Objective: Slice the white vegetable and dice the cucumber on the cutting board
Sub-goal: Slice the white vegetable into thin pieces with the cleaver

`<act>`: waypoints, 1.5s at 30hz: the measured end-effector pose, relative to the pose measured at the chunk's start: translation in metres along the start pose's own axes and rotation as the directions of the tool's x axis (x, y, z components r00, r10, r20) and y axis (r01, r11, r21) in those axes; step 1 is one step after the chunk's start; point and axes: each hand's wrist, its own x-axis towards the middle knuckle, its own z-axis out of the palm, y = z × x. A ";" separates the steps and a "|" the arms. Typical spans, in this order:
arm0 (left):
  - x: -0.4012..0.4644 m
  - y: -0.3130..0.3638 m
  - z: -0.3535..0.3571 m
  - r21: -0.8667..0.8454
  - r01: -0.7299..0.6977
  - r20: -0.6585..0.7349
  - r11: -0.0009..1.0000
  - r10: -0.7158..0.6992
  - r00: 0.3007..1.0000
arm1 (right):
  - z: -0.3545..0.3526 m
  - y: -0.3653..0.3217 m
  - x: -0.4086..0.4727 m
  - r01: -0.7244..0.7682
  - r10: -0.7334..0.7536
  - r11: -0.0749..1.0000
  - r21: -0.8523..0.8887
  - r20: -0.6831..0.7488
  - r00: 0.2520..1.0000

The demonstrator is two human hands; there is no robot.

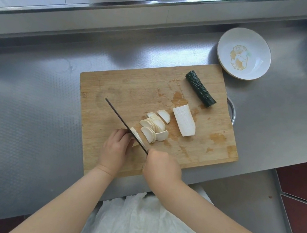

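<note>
The left hand [117, 147] sits at the near-left part of the cutting board [112, 90], fingers curled over the last stub of the white half being sliced [135, 133], holding it down against the wood. The knuckles are close beside the flat of the knife [124, 122], which is where they belong: fingertips tucked back and the blade riding the knuckle will keep each slice even and the skin safe. The stub looks small, though the hand hides most of it, so I cannot tell how much is left. With so little to grip, the sound course is probably to finish with one or two careful cuts and stop rather than chase the last sliver.

The knife runs diagonally from the far left down to the right hand [161, 167], which is wrapped round the handle at the board's near edge. A straight downward press with a slight forward push should cut cleanly without crushing.

Just right of the blade lies the fan of cut half-moon slices [153, 128], overlapping. Beyond them the second white half [184, 121] lies flat side up, not yet cut. Turned flat side down, it should sit steady. Further right and farther back, the cucumber piece [200, 88] lies whole on the board, its dicing not yet begun. A small plate [226, 47] stands on the steel worktop [32, 98] off the board's far right corner.
</note>
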 end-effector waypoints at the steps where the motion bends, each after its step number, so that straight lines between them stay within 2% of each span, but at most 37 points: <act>1: 0.000 0.000 0.000 0.000 0.001 0.004 1.000 -0.001 1.000 | 0.000 -0.001 0.002 -0.003 0.003 1.000 0.001 0.004 1.000; 13: 0.000 0.000 0.000 -0.030 -0.007 -0.007 1.000 0.007 1.000 | 0.007 -0.003 0.018 -0.024 0.024 0.999 0.034 -0.009 1.000; 18: 0.000 0.001 -0.001 -0.057 0.007 0.012 0.998 -0.006 1.000 | 0.011 0.007 0.027 -0.062 0.061 0.991 0.122 0.009 0.998; 24: -0.001 0.000 -0.005 -0.080 0.019 0.048 0.997 -0.015 0.999 | 0.003 0.024 0.033 -0.118 0.110 0.938 0.327 0.043 0.993; 27: -0.001 0.000 -0.006 -0.080 0.021 0.072 0.997 -0.016 0.997 | 0.004 0.023 0.020 -0.056 0.067 0.957 0.284 -0.029 0.997; 33: 0.001 0.001 -0.009 -0.085 0.008 0.090 0.996 0.000 0.996 | 0.000 0.012 -0.002 0.069 -0.066 0.997 0.032 -0.107 0.992; 45: 0.002 -0.001 -0.008 -0.047 -0.029 0.083 0.998 0.033 0.996 | -0.005 0.000 0.002 0.022 -0.022 1.000 0.016 -0.002 1.000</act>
